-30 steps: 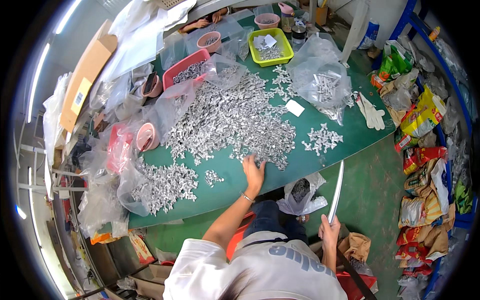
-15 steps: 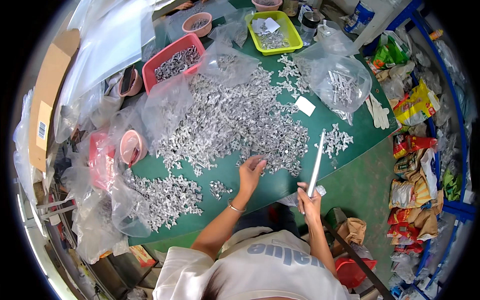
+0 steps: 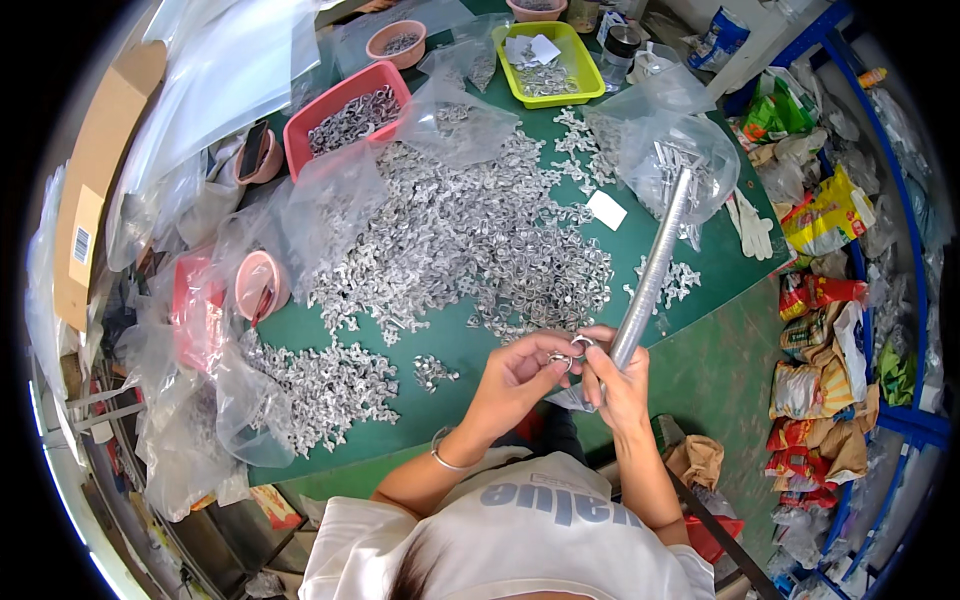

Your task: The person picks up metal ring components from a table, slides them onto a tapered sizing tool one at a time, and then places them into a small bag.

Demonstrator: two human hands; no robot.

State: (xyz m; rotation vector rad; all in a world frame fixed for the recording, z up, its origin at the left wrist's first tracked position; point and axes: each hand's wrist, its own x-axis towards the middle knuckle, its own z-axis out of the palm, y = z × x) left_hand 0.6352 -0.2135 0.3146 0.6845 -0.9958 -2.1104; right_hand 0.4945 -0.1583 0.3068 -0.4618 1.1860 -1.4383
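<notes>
My right hand (image 3: 622, 392) is wrapped round the lower end of a ring mandrel (image 3: 657, 265), a long silver tapered rod tilted up and to the right. Its thumb and fingertips meet my left hand (image 3: 512, 388) over the near edge of the table. Pinched in my left fingers is a small silver ring (image 3: 562, 360), and a second ring (image 3: 582, 344) shows at the right fingertips. Just beyond both hands spreads a large pile of small silver metal pieces (image 3: 430, 235), many of them ring-shaped.
Smaller heaps lie left (image 3: 330, 395) and right (image 3: 675, 282) on the green table (image 3: 455, 335). A red tub (image 3: 294, 135), a yellow-green basket (image 3: 508, 92) and a plastic bag (image 3: 720, 140) stand at the back. White gloves (image 3: 750, 228) lie at the right edge.
My left hand has left the pile and come right to meet my right hand, now with a ring in its fingers. The mandrel has swung farther up and right.
</notes>
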